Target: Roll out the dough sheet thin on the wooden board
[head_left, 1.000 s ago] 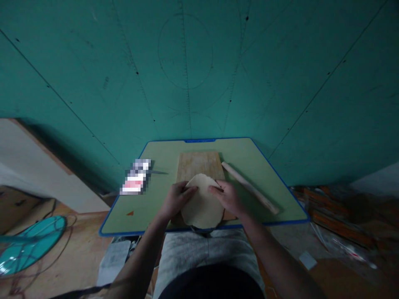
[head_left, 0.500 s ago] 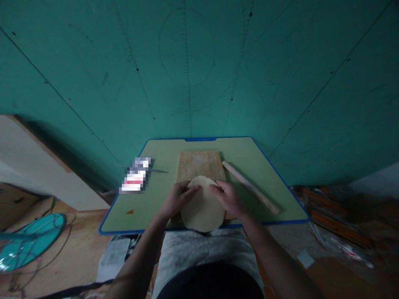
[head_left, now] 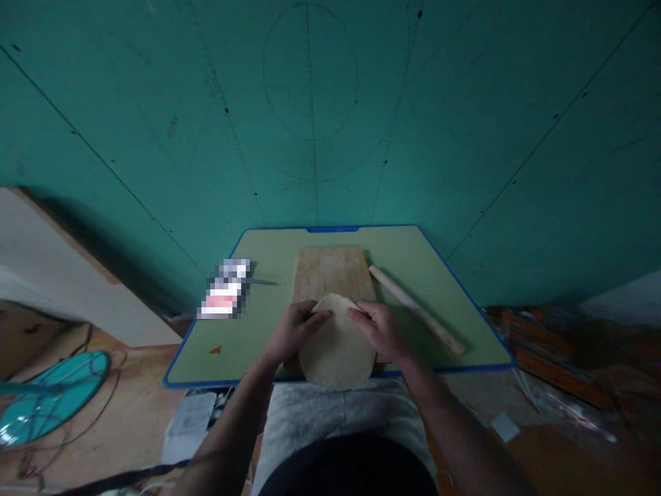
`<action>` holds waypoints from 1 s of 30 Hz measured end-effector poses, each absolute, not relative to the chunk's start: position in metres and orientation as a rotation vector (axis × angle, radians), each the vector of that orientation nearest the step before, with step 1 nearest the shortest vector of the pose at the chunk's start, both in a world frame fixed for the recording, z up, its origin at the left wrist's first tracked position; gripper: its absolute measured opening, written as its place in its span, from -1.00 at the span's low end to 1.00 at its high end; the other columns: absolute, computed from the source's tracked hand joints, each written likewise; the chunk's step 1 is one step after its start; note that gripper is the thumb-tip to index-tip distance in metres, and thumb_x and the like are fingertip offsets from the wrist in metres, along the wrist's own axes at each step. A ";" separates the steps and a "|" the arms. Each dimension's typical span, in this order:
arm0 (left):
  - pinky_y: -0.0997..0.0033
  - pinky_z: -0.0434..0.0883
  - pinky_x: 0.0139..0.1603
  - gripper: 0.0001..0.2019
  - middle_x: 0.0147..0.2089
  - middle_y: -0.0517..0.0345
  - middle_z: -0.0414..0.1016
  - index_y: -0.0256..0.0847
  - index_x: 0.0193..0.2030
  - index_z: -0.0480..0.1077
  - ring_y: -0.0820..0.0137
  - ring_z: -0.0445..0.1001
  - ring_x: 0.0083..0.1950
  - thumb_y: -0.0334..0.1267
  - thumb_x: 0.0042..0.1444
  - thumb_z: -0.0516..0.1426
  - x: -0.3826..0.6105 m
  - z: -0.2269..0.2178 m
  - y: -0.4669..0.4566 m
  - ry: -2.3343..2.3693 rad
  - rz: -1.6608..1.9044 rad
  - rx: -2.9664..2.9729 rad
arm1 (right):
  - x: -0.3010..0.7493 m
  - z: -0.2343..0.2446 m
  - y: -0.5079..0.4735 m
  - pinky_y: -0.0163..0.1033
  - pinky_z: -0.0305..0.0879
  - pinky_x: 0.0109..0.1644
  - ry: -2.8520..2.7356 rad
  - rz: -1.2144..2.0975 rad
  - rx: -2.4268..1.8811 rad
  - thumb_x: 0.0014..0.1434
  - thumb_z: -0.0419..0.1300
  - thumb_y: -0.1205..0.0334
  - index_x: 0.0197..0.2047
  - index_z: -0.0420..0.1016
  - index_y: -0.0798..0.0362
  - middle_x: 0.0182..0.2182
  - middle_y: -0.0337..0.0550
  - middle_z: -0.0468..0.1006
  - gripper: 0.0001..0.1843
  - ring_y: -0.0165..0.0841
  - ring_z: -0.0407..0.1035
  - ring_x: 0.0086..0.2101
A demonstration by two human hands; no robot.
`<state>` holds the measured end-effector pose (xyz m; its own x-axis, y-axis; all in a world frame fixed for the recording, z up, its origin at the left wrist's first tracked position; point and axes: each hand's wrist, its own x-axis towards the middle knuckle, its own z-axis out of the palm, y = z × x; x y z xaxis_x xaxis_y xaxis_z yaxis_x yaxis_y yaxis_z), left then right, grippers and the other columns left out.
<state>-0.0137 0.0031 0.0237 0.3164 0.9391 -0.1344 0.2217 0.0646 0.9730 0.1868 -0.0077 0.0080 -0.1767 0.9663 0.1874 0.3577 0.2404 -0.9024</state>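
A flat, round sheet of dough (head_left: 338, 351) hangs between my two hands at the near end of a wooden cutting board (head_left: 330, 270). My left hand (head_left: 295, 329) pinches its upper left edge, thumb on top and fingers beneath. On the opposite side my right hand (head_left: 381, 328) grips the upper right edge in the same way. The lower rim of the dough droops past the table's front edge, over my lap. To the right of the board a wooden rolling pin (head_left: 416, 308) lies at a slant. My fingertips under the dough are hidden.
The pale green table (head_left: 258, 351) has a blue rim and stands against a green wall (head_left: 330, 124). On its left lie a blurred-out item (head_left: 224, 289), a thin blade-like piece (head_left: 263, 282) and a small orange triangle (head_left: 215, 350). A turquoise round stool (head_left: 62, 393) is at lower left.
The dough's lower edge hangs slightly lower and looks a little more stretched. Both hands keep their hold in nearly the same place.
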 end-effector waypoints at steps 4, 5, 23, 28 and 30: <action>0.49 0.32 -0.44 -0.55 -0.36 0.08 0.55 -0.30 -0.26 0.52 0.35 0.45 -0.38 0.12 -0.03 0.26 -0.012 0.026 0.004 1.105 0.754 1.401 | 0.186 0.007 -0.009 -0.31 -0.01 -0.45 -1.705 0.939 -1.238 0.23 0.04 -0.10 -0.55 0.16 -0.02 -0.59 -0.34 0.16 -0.57 -0.43 0.10 -0.51; 0.50 0.30 -0.45 -0.55 -0.39 0.10 0.54 -0.30 -0.28 0.52 0.37 0.43 -0.40 0.12 -0.03 0.26 -0.012 0.025 0.004 1.104 0.757 1.404 | 0.186 0.007 -0.009 -0.32 0.00 -0.45 -1.705 0.955 -1.239 0.23 0.04 -0.10 -0.54 0.18 -0.02 -0.59 -0.34 0.17 -0.58 -0.42 0.11 -0.51; 0.51 0.29 -0.42 -0.62 -0.41 0.15 0.48 -0.30 -0.32 0.51 0.43 0.38 -0.40 0.05 -0.01 0.25 -0.009 0.020 -0.001 1.102 0.813 1.407 | 0.187 0.006 -0.012 -0.29 0.08 -0.37 -1.759 1.014 -1.123 0.28 0.04 -0.07 -0.46 0.35 0.02 -0.54 -0.29 0.30 -0.60 -0.40 0.19 -0.45; 0.51 0.30 -0.41 -0.61 -0.40 0.14 0.49 -0.30 -0.31 0.52 0.42 0.39 -0.39 0.05 -0.02 0.26 -0.008 0.017 -0.001 1.109 0.850 1.381 | 0.186 0.005 -0.012 -0.30 0.04 -0.39 -1.793 0.980 -1.157 0.28 0.04 -0.06 -0.50 0.27 0.01 -0.57 -0.31 0.24 -0.59 -0.41 0.15 -0.47; 0.51 0.28 -0.42 -0.61 -0.43 0.16 0.47 -0.31 -0.34 0.51 0.43 0.37 -0.41 0.06 -0.01 0.25 -0.009 0.016 -0.002 1.123 0.869 1.383 | 0.184 0.005 -0.011 -0.30 0.00 -0.41 -1.778 0.975 -1.170 0.26 0.04 -0.05 -0.51 0.23 0.01 -0.58 -0.33 0.19 -0.60 -0.42 0.12 -0.48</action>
<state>-0.0091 -0.0018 0.0159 0.2819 0.9551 -0.0913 0.1516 0.0496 0.9872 0.1845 -0.0113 0.0048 -0.2730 0.9427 0.1921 0.3448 0.2823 -0.8952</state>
